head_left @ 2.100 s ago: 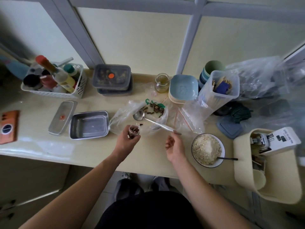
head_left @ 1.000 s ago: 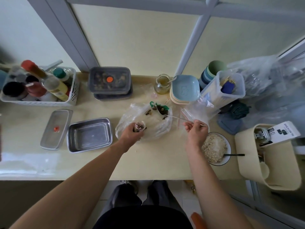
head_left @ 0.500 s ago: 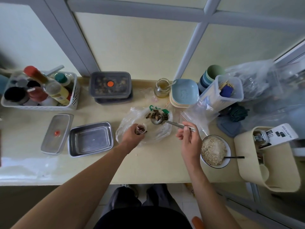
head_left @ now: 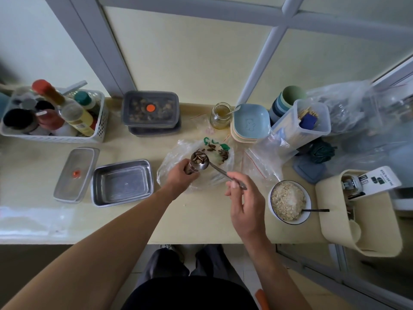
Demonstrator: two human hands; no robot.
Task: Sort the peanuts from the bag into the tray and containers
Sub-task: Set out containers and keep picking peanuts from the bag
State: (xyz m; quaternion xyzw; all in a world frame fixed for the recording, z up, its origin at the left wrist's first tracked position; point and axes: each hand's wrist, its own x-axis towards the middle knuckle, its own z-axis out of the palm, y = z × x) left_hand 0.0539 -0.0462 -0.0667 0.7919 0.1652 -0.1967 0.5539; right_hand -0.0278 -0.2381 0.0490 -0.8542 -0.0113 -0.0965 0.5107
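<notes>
— What is held?
— The spoon (head_left: 218,171) is pinched by its handle in the right hand (head_left: 243,204), lower centre; a jar (head_left: 189,170) is gripped by the left hand (head_left: 178,176).
— What has changed?
— A load of peanuts (head_left: 199,157) has been lifted from the bag (head_left: 173,158), mid-frame, over the jar. Tipping is judged next; the tray (head_left: 123,182), left, is unfilled.
</notes>
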